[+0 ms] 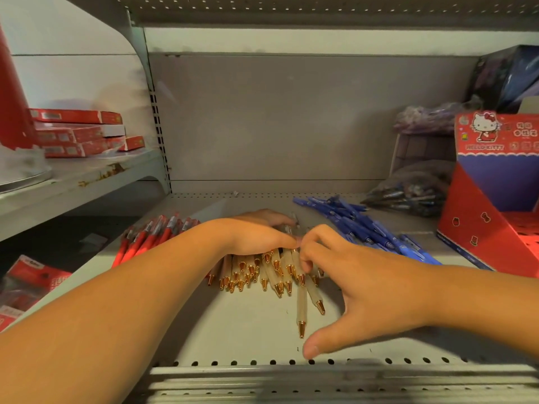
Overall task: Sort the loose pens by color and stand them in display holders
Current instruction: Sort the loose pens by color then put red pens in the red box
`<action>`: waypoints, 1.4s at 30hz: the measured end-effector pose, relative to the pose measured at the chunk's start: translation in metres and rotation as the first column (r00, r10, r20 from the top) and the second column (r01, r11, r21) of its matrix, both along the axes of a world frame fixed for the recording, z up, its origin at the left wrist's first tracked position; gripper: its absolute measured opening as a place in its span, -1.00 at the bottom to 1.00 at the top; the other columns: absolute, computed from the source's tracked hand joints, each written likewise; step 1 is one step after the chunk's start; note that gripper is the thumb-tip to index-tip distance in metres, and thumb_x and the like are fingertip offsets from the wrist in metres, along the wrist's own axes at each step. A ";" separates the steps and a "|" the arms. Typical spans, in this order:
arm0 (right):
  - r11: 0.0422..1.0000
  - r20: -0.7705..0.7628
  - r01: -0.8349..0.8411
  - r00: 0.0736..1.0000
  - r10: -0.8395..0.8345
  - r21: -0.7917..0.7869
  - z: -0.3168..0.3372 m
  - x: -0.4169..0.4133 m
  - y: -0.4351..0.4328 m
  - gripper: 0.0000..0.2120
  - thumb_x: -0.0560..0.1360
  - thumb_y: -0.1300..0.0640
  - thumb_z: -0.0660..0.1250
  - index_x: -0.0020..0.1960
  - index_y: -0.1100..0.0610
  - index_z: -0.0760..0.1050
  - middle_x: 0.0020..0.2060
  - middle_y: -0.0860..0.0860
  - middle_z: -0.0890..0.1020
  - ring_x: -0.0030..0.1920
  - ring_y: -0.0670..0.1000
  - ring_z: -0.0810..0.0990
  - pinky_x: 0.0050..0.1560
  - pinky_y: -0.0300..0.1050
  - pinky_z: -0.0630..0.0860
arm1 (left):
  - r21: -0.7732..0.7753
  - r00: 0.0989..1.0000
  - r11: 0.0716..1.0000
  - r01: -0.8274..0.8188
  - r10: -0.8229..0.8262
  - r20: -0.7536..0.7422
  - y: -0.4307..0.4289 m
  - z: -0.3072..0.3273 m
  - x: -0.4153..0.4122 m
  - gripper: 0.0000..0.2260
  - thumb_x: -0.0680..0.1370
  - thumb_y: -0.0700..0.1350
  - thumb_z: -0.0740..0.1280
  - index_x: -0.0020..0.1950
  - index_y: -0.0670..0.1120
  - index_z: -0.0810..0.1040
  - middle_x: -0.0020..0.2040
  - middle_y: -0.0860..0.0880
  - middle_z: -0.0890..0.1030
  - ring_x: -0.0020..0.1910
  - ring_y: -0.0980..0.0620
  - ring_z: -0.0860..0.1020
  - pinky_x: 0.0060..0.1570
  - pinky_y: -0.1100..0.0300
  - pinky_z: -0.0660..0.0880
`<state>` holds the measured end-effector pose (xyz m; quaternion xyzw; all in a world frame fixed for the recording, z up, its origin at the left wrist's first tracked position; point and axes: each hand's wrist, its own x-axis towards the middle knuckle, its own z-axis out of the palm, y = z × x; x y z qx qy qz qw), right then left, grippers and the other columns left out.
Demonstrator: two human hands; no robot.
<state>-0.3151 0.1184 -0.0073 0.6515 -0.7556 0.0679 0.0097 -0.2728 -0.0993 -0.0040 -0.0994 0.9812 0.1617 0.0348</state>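
Our left hand (256, 231) lies palm down across the cream pens (274, 275), its fingers fairly straight and resting on the barrels without gripping any. Our right hand (358, 275) meets it from the other side. Its thumb is splayed wide toward the shelf's front edge, and its bent fingertips touch the pens with nothing pinched between them. The cream pens sit in a loose bunch in the middle of the shelf (248, 330), gold tips pointing toward us, and two lie further forward than the rest.

Red pens (151, 234) lie in a pile just left of our left forearm, which crosses in front of them and hides part of the heap. Blue pens (364, 225) are strewn to the right, just behind our right hand, reaching toward the back. Beyond them a clear bag (408, 191) holds more dark pens. A red display box (490, 199) with a cartoon cat stands at the right end of the shelf, near the blue pens. Behind it we see a purple bundle (428, 118) and a dark carton (507, 74). On the neighbouring shelf to the left, flat red boxes (81, 132) are stacked, and red packs (26, 284) lie below.
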 end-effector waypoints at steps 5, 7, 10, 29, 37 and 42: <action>0.996 0.030 0.090 0.996 -0.090 -0.017 -0.008 0.005 -0.001 -0.40 0.27 -0.52 0.30 0.05 -0.17 0.18 -0.06 -0.25 0.27 -0.16 -0.17 0.40 -0.28 -0.23 0.33 | 0.010 1.000 1.000 -0.012 0.012 0.001 0.000 0.000 -0.002 -0.49 0.59 0.25 0.19 0.53 0.21 0.23 0.53 0.05 0.29 0.45 -0.02 0.29 0.21 0.11 0.23; 0.997 0.038 0.073 0.997 -0.072 -0.027 -0.008 0.005 -0.002 -0.50 0.33 -0.43 0.31 0.03 -0.18 0.19 -0.06 -0.24 0.29 -0.17 -0.15 0.41 -0.27 -0.23 0.36 | 0.017 1.000 1.000 -0.017 0.017 -0.007 -0.001 -0.001 -0.002 -0.47 0.58 0.27 0.20 0.53 0.22 0.23 0.54 0.06 0.27 0.46 -0.01 0.28 0.23 0.10 0.23; 0.999 0.063 0.040 0.997 -0.040 -0.011 -0.005 -0.003 -0.002 -0.55 0.35 -0.41 0.30 0.06 -0.21 0.22 -0.04 -0.26 0.36 -0.06 -0.18 0.42 -0.12 -0.21 0.46 | 0.020 1.000 1.000 -0.021 0.021 -0.013 -0.003 -0.001 -0.001 -0.46 0.56 0.30 0.20 0.52 0.25 0.23 0.54 0.08 0.26 0.47 0.00 0.26 0.23 0.11 0.22; 0.998 0.006 -0.040 0.999 0.040 0.052 -0.006 -0.036 -0.010 -0.49 0.38 -0.47 0.24 0.20 -0.23 0.29 0.09 -0.30 0.35 0.10 -0.17 0.42 0.12 -0.17 0.48 | -0.043 0.994 0.993 -0.108 0.107 -0.019 0.003 0.001 0.004 -0.46 0.52 0.34 0.23 0.46 0.22 0.26 0.42 -0.04 0.36 0.29 -0.06 0.42 0.26 -0.01 0.44; 0.999 0.096 0.015 0.995 -0.012 -0.031 -0.011 -0.040 -0.017 -0.51 0.39 -0.37 0.34 0.22 -0.20 0.35 0.10 -0.26 0.45 0.12 -0.20 0.45 0.17 -0.17 0.50 | -0.004 0.992 0.993 -0.121 0.121 0.031 0.000 0.001 0.004 -0.40 0.51 0.37 0.22 0.50 0.27 0.15 0.48 -0.07 0.27 0.35 -0.12 0.37 0.23 0.04 0.40; 1.000 0.344 0.001 0.939 0.007 -0.024 0.008 -0.051 -0.024 -0.66 0.39 -0.24 0.43 0.10 -0.14 0.53 0.01 -0.23 0.58 0.05 -0.25 0.58 0.08 -0.30 0.55 | 0.062 0.990 0.988 -0.142 0.143 -0.013 0.001 0.001 0.003 -0.38 0.45 0.44 0.20 0.45 0.24 0.24 0.43 -0.06 0.32 0.25 -0.07 0.42 0.21 0.01 0.41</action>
